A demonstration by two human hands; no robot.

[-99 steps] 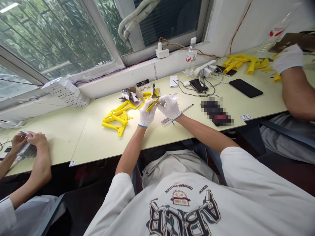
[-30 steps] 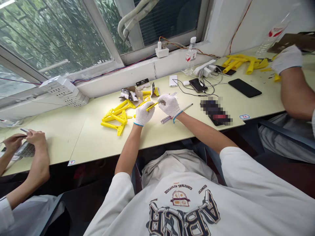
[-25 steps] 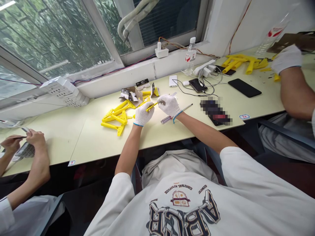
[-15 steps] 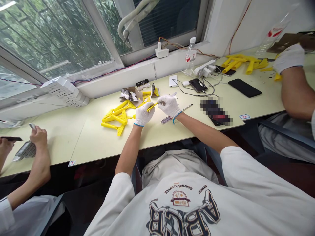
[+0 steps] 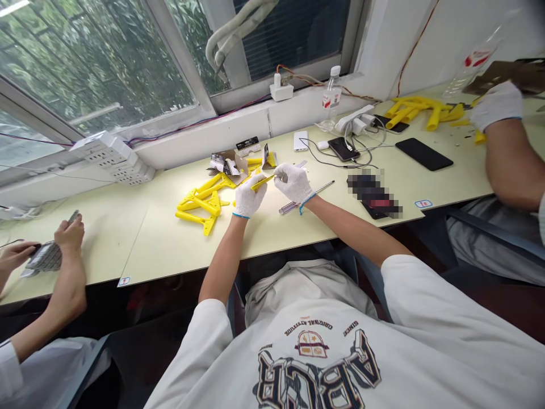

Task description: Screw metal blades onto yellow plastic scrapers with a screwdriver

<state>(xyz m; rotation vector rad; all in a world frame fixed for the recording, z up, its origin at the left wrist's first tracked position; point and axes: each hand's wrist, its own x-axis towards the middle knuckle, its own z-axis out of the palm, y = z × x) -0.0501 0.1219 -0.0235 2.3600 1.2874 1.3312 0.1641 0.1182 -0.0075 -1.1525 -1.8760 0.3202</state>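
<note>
White knit gloves cover both of my hands. My left hand (image 5: 250,197) is closed around a slim yellow plastic part (image 5: 263,182), whose end points toward the other hand. Fingers pinched, my right hand (image 5: 293,182) meets the tip of that part; whether a small piece sits in the pinch is too small to make out. Below the right wrist lies a screwdriver (image 5: 319,189) with a clear handle. Left of my hands, several yellow plastic frame pieces (image 5: 200,201) rest on the table, with opened small cardboard boxes (image 5: 225,163) behind them.
A white power bank (image 5: 300,141), cabled phone (image 5: 343,149) and power strip (image 5: 357,120) lie toward the back. A water bottle (image 5: 331,96) stands by the wall. Another black phone (image 5: 423,154) lies at right. Co-workers' hands are at both sides, one gloved (image 5: 497,108).
The yellow part in my left hand has turned, so more of its broad side shows. My right hand stays nearly in place. At left, a co-worker's hands have shifted slightly.
</note>
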